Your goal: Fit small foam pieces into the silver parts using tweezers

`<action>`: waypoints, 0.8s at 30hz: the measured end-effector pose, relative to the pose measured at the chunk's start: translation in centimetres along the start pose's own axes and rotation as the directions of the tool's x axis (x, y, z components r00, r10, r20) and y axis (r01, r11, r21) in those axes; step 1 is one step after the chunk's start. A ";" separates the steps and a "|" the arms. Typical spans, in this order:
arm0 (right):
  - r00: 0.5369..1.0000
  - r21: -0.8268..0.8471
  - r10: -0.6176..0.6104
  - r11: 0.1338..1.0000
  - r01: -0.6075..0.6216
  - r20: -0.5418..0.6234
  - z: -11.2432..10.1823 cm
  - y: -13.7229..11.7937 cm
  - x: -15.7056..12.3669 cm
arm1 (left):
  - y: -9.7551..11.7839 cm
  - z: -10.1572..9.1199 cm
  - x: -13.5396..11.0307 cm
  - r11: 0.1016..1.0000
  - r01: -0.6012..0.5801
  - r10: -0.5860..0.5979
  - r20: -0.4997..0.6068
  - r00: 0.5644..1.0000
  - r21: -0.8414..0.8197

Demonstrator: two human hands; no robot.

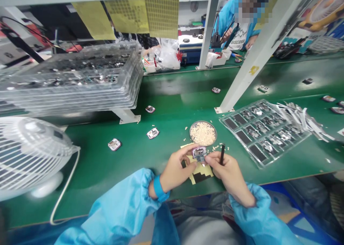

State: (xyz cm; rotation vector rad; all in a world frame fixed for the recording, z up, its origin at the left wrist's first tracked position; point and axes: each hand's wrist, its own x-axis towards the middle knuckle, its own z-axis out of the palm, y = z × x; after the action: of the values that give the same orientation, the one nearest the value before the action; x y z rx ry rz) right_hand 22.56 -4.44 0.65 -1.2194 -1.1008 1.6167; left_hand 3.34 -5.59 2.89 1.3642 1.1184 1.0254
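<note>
My left hand (176, 169) grips a small rounded electronic housing (199, 152) with a purple-pink rim and grey parts inside. Close beside it, my right hand (228, 169) has a slim black stick-like tool (222, 154) between its fingers. The right fingertips touch the lower right of the housing; what they pinch there is too small to make out. Beneath the hands lies a yellow sheet (209, 170) with a dark patch. Just beyond them stands a round dish (202, 132) full of tiny cream-coloured pieces, some of which are scattered around it.
Right of the dish lies a clear compartment tray (260, 162) of parts, with white strips (303, 119) beside it. Similar housings (153, 133) dot the green bench. A white fan (32, 151) and stacked trays (107, 99) occupy the left. Across the bench sits another person (228, 13).
</note>
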 end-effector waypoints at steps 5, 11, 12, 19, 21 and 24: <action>1.000 -0.029 0.013 0.999 -0.013 0.006 0.5 -0.1 0.1 | 0.0 0.3 -0.3 0.999 -0.032 0.031 0.006 0.999 0.023; 1.000 -0.038 0.013 0.999 -0.013 -0.012 0.3 0.0 0.2 | -0.1 0.4 -0.1 1.000 -0.013 0.013 -0.016 1.000 0.015; 1.000 -0.042 0.010 0.999 -0.011 -0.016 0.2 0.0 0.2 | -0.1 0.4 -0.1 1.000 -0.005 0.006 -0.023 1.000 0.031; 1.000 -0.046 0.009 0.999 -0.010 -0.025 0.4 0.2 0.4 | -0.3 0.2 -0.2 0.991 -0.010 0.017 -0.048 0.999 0.131; 0.999 -0.045 0.012 0.999 -0.013 -0.032 0.4 0.2 0.4 | -0.1 0.1 -0.2 0.988 -0.017 0.026 -0.056 0.998 0.153; 1.000 -0.043 0.007 0.999 -0.009 -0.030 0.4 0.2 0.4 | 0.3 0.0 -0.1 0.979 -0.051 0.064 -0.061 0.996 0.197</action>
State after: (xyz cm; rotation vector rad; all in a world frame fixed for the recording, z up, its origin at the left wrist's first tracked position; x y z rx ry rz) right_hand 22.03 -4.23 0.40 -1.2735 -1.1185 1.5832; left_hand 3.34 -5.73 3.16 1.5345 1.2626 1.0307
